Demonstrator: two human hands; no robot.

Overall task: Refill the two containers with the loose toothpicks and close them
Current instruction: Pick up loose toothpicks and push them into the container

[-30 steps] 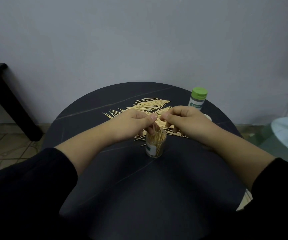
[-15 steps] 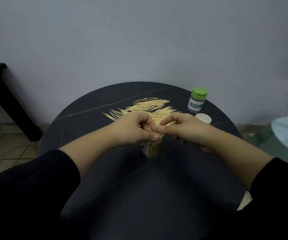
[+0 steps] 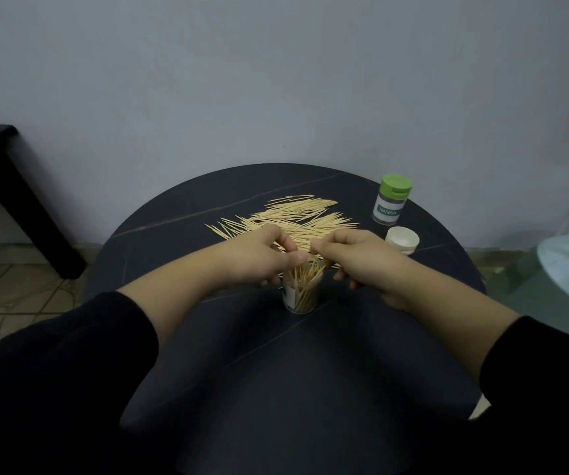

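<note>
Under left hand (image 3: 262,257), container (image 3: 299,299) of toothpicks (image 3: 306,281)

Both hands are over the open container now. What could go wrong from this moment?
1. The open container is narrow, and the left hand and right hand crowd its mouth: a bump could tip it and spill it.
2. The toothpicks inside lean and stick out above the rim, so the white lid may jam on them.

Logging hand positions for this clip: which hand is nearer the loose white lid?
Right. The right hand is beside the white lid; the left hand is beyond the open container.
</note>
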